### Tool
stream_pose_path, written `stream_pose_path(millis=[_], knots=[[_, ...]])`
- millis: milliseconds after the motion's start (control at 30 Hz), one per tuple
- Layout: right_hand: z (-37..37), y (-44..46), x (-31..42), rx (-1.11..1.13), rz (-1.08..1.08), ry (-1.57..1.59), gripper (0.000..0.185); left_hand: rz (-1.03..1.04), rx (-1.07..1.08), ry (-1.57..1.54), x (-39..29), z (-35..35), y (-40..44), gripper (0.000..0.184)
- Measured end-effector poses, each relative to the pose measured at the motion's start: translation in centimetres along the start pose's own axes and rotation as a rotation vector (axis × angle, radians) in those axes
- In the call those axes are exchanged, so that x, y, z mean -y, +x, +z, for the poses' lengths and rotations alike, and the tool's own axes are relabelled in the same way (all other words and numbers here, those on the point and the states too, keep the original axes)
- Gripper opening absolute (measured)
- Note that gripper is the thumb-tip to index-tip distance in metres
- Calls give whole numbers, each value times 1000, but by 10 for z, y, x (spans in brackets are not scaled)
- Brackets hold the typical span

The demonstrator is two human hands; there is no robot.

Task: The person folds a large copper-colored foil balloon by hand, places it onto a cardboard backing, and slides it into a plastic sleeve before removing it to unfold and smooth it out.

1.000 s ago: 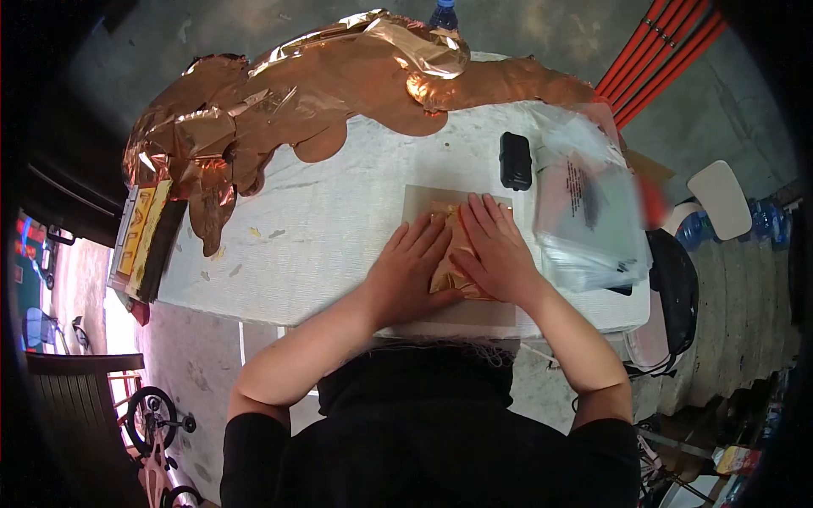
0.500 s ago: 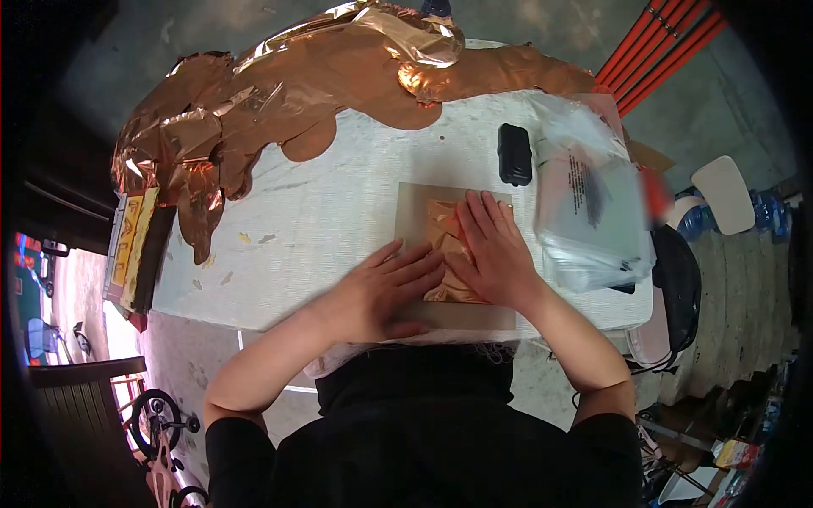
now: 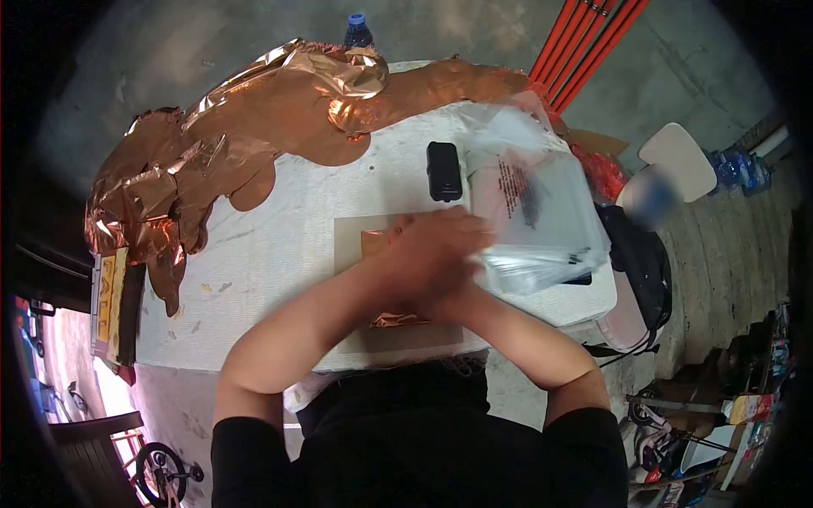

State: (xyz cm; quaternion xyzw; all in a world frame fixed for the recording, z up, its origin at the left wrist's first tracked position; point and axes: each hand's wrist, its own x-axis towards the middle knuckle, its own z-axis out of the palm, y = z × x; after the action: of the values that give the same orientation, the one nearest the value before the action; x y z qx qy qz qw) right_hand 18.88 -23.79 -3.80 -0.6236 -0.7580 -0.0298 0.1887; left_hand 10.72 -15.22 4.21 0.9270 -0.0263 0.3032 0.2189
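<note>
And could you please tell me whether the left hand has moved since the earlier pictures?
Yes: judged against the black case, the left hand has moved right and closer to it.

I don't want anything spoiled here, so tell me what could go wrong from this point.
The left hand, blurred, is close to the plastic bags and might nudge their stack askew. The foil piece on the brownish sheet looks crinkled where it shows, so pressure could crease or tear it.
</note>
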Motion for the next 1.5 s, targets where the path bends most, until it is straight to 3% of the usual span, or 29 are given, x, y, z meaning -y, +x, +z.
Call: stream_pose_path(millis=[67,133,200,267,300,500,533,667,733,800,900,1000,1067,1133,1200,1333,1400,1433,1500], knots=[[0,5,3,-19,40,5,65,55,195,43,-16,1,24,47],[-9,9,7,-41,89,17,65,79,208,105,-11,-2,25,47],[-23,9,12,-126,73,152,52,110,233,161,0,1,26,46],[-42,12,15,-35,129,297,49,198,-15,488,24,20,21,18],[-47,13,15,65,172,439,46,202,-13,491,30,23,20,18],[-38,14,7,88,64,327,45,205,-83,222,42,14,18,12],[-38,12,8,88,61,329,45,128,-57,194,38,8,16,14],[-33,12,7,-97,-18,147,45,-37,-141,108,34,-3,8,20],[-35,14,9,-174,-51,105,45,4,-140,123,35,0,11,19],[-37,16,9,20,43,327,48,42,-135,123,35,8,19,19],[-38,15,10,113,116,369,51,176,-140,176,36,25,36,21],[-48,15,13,52,130,481,43,213,-72,300,35,34,48,25],[-35,11,11,8,119,452,43,211,-102,147,29,34,49,33],[-31,10,9,-42,113,426,43,191,-155,110,20,22,44,37],[-35,15,7,204,147,489,48,167,-209,75,16,10,40,41],[-33,16,7,294,182,386,60,-36,-258,43,19,-19,30,36],[-27,11,6,0,21,-10,66,-189,-338,50,18,-45,16,26],[-24,9,5,6,19,-1,66,-290,-390,37,14,-62,2,20],[-17,10,3,-37,11,23,71,-153,-457,258,7,-107,-32,13]])
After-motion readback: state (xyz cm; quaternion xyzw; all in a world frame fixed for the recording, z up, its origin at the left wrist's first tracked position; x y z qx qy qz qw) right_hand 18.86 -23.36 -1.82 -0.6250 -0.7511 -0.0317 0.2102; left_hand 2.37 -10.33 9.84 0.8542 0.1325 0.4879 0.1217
